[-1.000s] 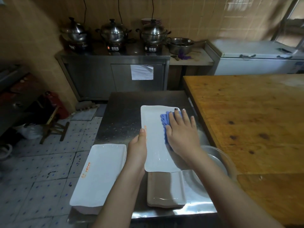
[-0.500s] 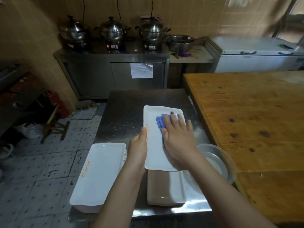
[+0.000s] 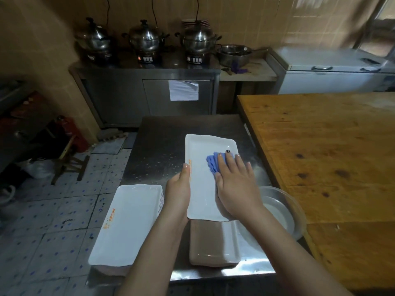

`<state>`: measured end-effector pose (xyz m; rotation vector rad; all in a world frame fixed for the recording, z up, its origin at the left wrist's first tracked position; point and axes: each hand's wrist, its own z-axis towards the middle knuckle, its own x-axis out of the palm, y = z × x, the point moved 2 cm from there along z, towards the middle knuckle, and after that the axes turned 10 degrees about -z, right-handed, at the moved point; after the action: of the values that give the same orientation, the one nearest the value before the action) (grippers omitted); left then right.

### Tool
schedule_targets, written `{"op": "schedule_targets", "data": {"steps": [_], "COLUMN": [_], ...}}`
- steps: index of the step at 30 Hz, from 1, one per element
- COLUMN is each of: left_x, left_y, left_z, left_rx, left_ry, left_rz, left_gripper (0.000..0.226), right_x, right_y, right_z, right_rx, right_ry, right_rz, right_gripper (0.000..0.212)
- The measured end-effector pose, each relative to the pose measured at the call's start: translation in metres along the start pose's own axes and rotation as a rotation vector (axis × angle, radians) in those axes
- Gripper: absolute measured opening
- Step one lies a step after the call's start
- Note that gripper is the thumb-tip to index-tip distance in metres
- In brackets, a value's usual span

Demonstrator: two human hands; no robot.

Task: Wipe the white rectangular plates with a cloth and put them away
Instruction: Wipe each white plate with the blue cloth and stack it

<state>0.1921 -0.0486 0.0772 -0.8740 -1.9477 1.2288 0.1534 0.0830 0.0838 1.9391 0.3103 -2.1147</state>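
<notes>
Pressing cloth onto plate with flat right hand, left hand gripping plate's edge

Most of the blue cloth lies hidden under the fingers of the right hand.

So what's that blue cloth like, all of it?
The blue cloth is small, soft-looking and bunched into wavy folds. It lies on the far right part of the white plate. The right hand presses it down with flat, spread fingers and covers most of it. Only its crumpled left edge peeks out beside the fingers.
</notes>
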Motion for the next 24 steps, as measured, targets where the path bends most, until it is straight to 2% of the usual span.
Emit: {"op": "schedule_targets", "data": {"steps": [4, 8, 12, 18, 22, 24], "left_x": [-0.003, -0.001, -0.004, -0.005, -0.008, -0.009], "left_y": [0.002, 0.012, 0.017, 0.025, 0.033, 0.038], "left_z": [0.004, 0.004, 0.003, 0.0, 0.002, 0.003], "left_rx": [0.024, 0.02, -0.008, -0.023, -0.028, -0.029], "left_ry": [-0.012, 0.005, 0.029, 0.07, 0.065, 0.063], "left_rz": [0.031, 0.035, -0.005, 0.007, 0.028, 0.032], "left_gripper": [0.036, 0.038, 0.041, 0.042, 0.043, 0.043], "right_x": [0.011, 0.005, 0.007, 0.009, 0.006, 0.004], "right_y": [0.021, 0.025, 0.013, 0.016, 0.01, 0.005], "right_z": [-0.026, -0.007, -0.006, -0.02, -0.022, -0.02], "right_rx": [-0.101, -0.17, -0.077, 0.079, 0.25, 0.324], "right_ry": [0.039, 0.08, 0.105, -0.02, 0.005, 0.076], "right_rz": [0.054, 0.285, 0.397, 0.462, 0.627, 0.74], "right_gripper": [0.054, 0.048, 0.048, 0.039, 0.054, 0.061]}}
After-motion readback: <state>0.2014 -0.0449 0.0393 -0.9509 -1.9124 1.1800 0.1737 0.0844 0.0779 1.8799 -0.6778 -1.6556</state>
